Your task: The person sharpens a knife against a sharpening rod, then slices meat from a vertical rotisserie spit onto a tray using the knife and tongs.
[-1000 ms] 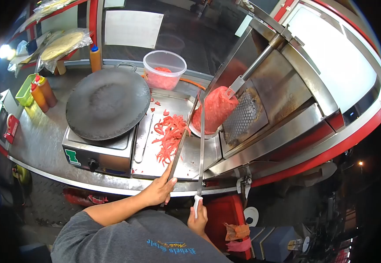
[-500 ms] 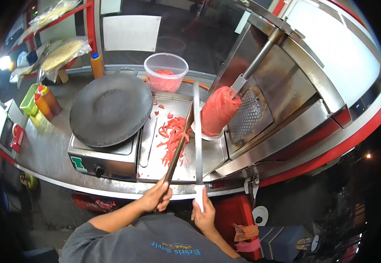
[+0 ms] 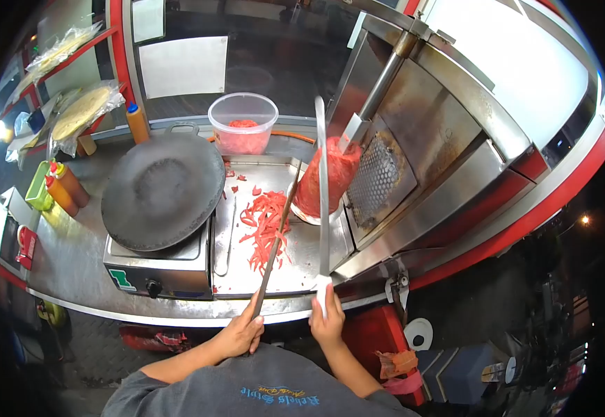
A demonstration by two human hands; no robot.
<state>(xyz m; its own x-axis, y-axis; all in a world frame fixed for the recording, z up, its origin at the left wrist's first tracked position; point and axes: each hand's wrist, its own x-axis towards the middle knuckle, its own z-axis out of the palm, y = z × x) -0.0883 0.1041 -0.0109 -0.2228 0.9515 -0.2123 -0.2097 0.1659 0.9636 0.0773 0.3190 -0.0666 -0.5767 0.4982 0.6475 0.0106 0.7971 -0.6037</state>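
My right hand (image 3: 327, 320) is closed round the white handle of a long knife (image 3: 324, 229), whose narrow blade points away from me and overlaps the cone of red meat (image 3: 341, 167) on the upright spit. In my left hand (image 3: 240, 335), fingers wrapped round its near end, is a long, thin dark-brown tool (image 3: 272, 260); its kind is not clear. The tool's far end comes up to the left side of the meat. Below it, red meat strips (image 3: 264, 215) lie loose on the metal tray (image 3: 309, 267).
Left of the tray, a round black griddle (image 3: 163, 191) sits on a burner. Behind stands a clear tub (image 3: 244, 128) partly filled with red meat. The grill (image 3: 386, 174) rises behind the spit at right. Sauce bottles (image 3: 66, 187) and bagged flatbreads (image 3: 83, 115) are at left.
The view has shifted a little. The knife blade has gone from the meat's left edge to across its front, reaching farther away. The brown tool stays at the left, both hands keeping their grip.
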